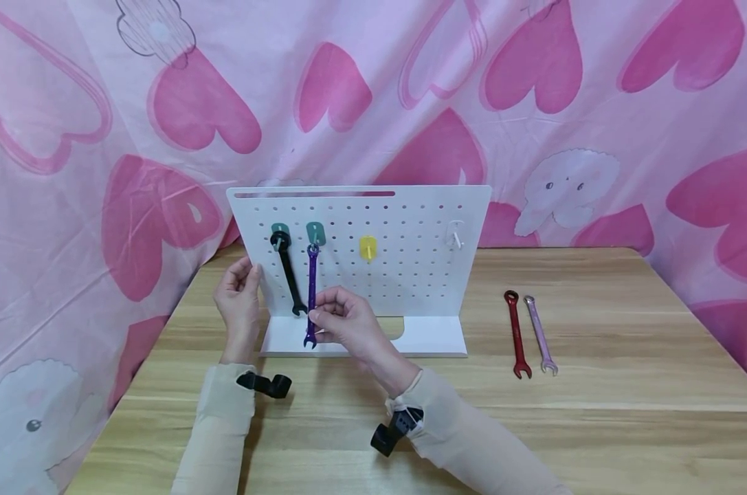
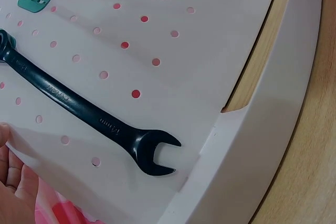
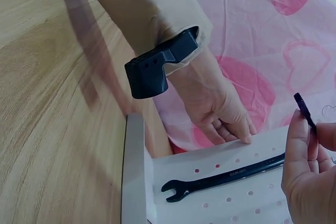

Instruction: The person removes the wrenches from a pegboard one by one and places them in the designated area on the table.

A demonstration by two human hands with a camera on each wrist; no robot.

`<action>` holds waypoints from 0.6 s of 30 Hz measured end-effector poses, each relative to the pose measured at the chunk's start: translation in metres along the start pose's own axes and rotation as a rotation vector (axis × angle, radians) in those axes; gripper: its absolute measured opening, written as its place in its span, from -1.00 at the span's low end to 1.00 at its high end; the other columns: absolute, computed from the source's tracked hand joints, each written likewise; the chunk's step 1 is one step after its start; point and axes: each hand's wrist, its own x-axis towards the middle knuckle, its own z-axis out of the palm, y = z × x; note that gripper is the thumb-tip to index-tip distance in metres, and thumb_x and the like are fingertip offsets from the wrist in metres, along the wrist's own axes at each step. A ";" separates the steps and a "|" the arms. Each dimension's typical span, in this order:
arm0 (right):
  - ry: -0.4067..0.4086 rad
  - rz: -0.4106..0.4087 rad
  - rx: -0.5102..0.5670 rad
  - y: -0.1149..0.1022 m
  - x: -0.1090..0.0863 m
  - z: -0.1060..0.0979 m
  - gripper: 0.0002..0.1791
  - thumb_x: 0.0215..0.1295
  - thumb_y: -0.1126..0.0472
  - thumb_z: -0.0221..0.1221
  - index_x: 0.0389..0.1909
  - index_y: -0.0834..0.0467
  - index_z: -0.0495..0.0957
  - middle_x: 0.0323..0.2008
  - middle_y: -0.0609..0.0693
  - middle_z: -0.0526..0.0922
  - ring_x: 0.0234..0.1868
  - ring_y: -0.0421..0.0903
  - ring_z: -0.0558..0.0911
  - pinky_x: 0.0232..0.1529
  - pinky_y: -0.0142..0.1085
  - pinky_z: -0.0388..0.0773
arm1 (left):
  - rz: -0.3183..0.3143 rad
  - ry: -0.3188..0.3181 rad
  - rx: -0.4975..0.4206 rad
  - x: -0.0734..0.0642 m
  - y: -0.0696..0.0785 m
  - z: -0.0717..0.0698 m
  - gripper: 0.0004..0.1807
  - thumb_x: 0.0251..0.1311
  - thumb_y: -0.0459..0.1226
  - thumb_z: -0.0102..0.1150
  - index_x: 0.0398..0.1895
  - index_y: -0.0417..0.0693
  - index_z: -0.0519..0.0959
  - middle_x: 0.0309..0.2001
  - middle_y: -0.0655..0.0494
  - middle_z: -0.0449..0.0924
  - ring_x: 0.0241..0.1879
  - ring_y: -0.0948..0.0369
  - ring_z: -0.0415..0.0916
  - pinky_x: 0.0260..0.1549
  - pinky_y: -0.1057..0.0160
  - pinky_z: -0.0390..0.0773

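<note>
A white pegboard point(image 1: 419, 302) stands upright on the table, and my left hand point(image 1: 237, 302) holds its left edge, thumb in front and fingers behind. Between thumb and fingers, my right hand point(image 1: 354, 326) pinches a purple combination wrench point(image 1: 312, 275) near its lower, open end. That wrench's ring end is at the second green hook point(image 1: 319, 231); in the left wrist view a bit of purple shows on the peg. To its left a black combination wrench point(image 1: 289, 271) hangs by its ring end from the first green hook point(image 1: 279, 227), slightly slanted.
Right of the green hooks, the board carries a yellow hook point(image 1: 368, 245) and a whitish hook point(image 1: 454, 232). On the wooden table point(image 1: 627, 330) to the right lie a red wrench point(image 1: 517, 333) and a light purple wrench point(image 1: 540, 333). A pink heart-patterned cloth point(image 1: 348, 151) hangs behind.
</note>
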 end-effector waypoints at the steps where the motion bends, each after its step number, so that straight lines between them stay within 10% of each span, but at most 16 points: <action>1: -0.001 -0.001 0.006 0.000 0.000 0.000 -0.78 0.22 0.45 0.13 -0.11 0.32 0.45 -0.40 -0.07 0.54 -0.41 -0.21 0.57 -0.29 -0.31 0.63 | -0.002 0.002 -0.003 0.000 0.000 0.000 -0.68 0.16 -0.20 0.24 -0.04 -0.10 0.60 -0.25 0.29 0.57 -0.22 0.31 0.44 -0.20 0.45 0.43; 18: -0.032 -0.035 -0.031 -0.008 -0.005 -0.005 -0.75 0.21 0.43 0.16 -0.08 0.30 0.46 -0.38 -0.09 0.54 -0.37 -0.21 0.56 -0.27 -0.29 0.63 | -0.021 -0.007 0.037 -0.002 0.003 -0.001 -0.66 0.17 -0.15 0.22 -0.01 -0.06 0.59 -0.21 0.28 0.56 -0.22 0.32 0.41 -0.19 0.46 0.41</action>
